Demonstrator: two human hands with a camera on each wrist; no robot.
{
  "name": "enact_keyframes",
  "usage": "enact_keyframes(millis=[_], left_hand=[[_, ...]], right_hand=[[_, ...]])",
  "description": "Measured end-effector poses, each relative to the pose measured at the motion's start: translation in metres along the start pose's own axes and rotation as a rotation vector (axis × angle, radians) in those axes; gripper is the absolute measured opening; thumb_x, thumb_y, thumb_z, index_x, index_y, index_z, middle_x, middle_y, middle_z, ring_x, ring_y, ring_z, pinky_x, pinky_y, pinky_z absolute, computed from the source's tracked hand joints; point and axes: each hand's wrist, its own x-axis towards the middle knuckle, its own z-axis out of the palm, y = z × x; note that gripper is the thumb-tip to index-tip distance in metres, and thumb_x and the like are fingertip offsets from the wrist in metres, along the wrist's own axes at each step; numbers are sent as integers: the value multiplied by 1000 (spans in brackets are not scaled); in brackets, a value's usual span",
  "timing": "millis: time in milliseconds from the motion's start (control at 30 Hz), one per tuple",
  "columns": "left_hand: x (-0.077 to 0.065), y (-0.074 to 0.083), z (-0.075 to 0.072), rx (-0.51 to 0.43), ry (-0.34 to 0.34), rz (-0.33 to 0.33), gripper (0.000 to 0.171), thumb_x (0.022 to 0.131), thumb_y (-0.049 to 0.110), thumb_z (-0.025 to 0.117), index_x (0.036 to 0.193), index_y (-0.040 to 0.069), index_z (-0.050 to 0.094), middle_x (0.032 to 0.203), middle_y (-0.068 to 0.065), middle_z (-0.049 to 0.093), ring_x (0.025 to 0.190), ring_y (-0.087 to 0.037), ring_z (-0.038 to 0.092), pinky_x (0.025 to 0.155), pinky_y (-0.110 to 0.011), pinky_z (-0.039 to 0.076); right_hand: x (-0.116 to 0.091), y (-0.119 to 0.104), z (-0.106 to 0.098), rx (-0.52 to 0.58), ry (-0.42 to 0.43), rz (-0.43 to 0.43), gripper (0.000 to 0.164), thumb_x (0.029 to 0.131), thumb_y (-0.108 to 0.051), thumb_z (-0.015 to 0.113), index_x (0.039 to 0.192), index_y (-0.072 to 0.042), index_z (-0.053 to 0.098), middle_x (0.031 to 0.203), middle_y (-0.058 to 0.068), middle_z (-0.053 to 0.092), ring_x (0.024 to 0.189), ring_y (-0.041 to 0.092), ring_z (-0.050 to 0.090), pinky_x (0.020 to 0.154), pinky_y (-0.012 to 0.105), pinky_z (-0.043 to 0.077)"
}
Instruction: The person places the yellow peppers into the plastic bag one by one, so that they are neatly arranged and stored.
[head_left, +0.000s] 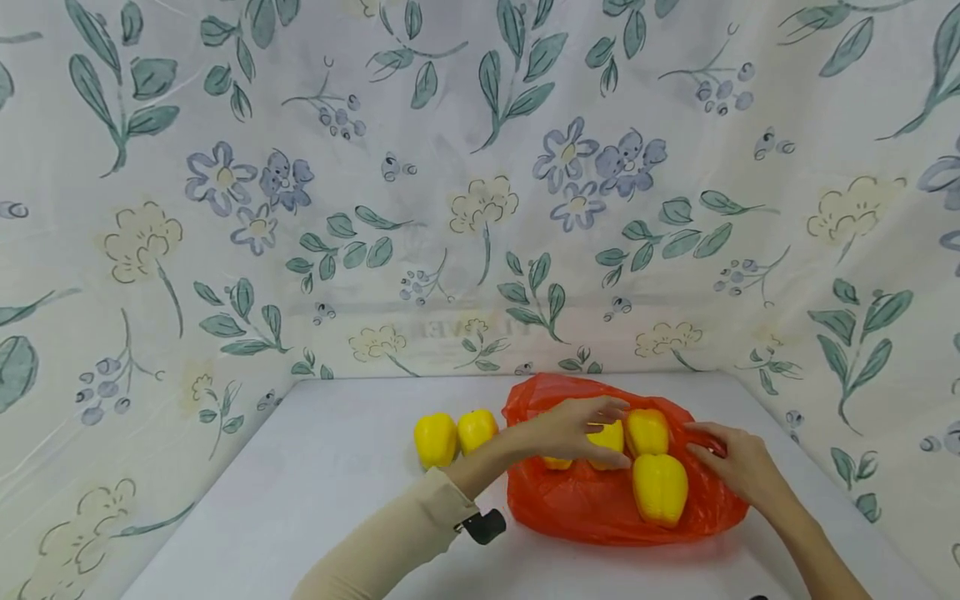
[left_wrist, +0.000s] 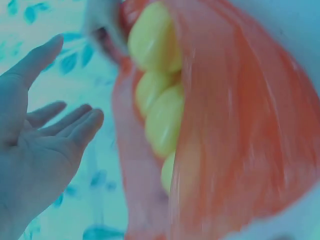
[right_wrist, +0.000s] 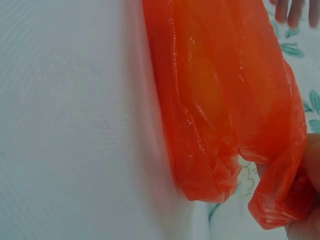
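Note:
A red plastic bag (head_left: 570,510) lies on the table with its opening upward, seen in all three views. Several yellow bell peppers sit in it, one at the near right (head_left: 660,490) and another just behind (head_left: 647,432). My left hand (head_left: 572,432) hovers over the bag, fingers extended and apart, holding nothing; it hides part of the peppers beneath. In the left wrist view that hand (left_wrist: 47,155) is clear of the bag. At the bag's right end, my right hand (head_left: 741,465) pinches the plastic edge, which the right wrist view shows bunched by the fingers (right_wrist: 312,170).
Two more yellow bell peppers, one on the left (head_left: 435,440) and one beside it (head_left: 477,429), stand on the white table (head_left: 300,500) left of the bag. A floral curtain (head_left: 420,208) rises behind and along both sides. A black wrist camera (head_left: 485,527) sits at my left sleeve.

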Motion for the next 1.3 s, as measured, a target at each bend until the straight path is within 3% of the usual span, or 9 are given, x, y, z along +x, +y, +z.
enact_keyframes(millis=[133, 300, 500, 800, 900, 1067, 1200, 1300], left_hand=[[-32, -13, -28, -60, 90, 89, 63, 87, 32, 75, 142, 25, 46, 142, 6, 54, 131, -14, 53, 103, -27, 49], [-73, -36, -57, -123, 223, 114, 56, 86, 23, 76, 137, 22, 53, 139, 2, 57, 131, -23, 53, 107, -44, 47], [-118, -71, -79, -113, 361, 13, 57, 83, 28, 79, 134, 22, 56, 140, 0, 57, 134, -28, 51, 109, -46, 45], [-171, -133, -79, -14, 477, -153, 65, 80, 30, 81, 137, 20, 53, 147, -8, 47, 140, -34, 40, 116, -55, 31], [-180, -151, -80, -8, 482, -208, 74, 78, 33, 82, 142, 21, 47, 151, -11, 41, 143, -39, 33, 117, -57, 27], [-187, -172, -82, -92, 400, -268, 85, 78, 30, 82, 148, 18, 37, 155, -18, 36, 144, -48, 26, 117, -62, 24], [-188, -182, -79, -145, 335, -302, 89, 78, 28, 82, 150, 17, 31, 157, -18, 32, 145, -46, 28, 117, -61, 23], [-186, -187, -76, -167, 327, -313, 91, 78, 27, 83, 151, 18, 29, 157, -16, 32, 145, -43, 30, 118, -60, 24]], right_hand=[[0, 0, -1, -10, 3, -6, 39, 88, -15, 71, 125, -3, 64, 115, 25, 67, 96, 35, 64, 77, 43, 60], [0, 1, -3, -22, 4, -9, 39, 88, -15, 71, 125, -3, 64, 115, 25, 67, 96, 36, 63, 77, 46, 60], [1, 0, -2, -8, -6, -6, 40, 89, -15, 70, 126, -3, 63, 116, 26, 67, 98, 38, 63, 77, 44, 60], [2, 2, -1, 0, -16, 8, 39, 89, -15, 70, 125, -3, 64, 117, 26, 66, 98, 37, 63, 77, 44, 60], [2, 2, -1, 4, -25, 14, 39, 89, -16, 70, 126, -2, 63, 118, 26, 65, 98, 37, 63, 77, 44, 61], [2, 2, 0, 3, -19, 20, 39, 89, -17, 70, 125, -3, 64, 118, 26, 66, 98, 36, 63, 77, 44, 60], [2, 2, 1, -1, -17, 21, 40, 89, -17, 70, 126, -3, 63, 117, 25, 66, 98, 36, 63, 78, 44, 60], [2, 3, 1, 0, -24, 28, 40, 89, -17, 70, 126, -2, 63, 118, 26, 66, 98, 36, 63, 78, 44, 60]])
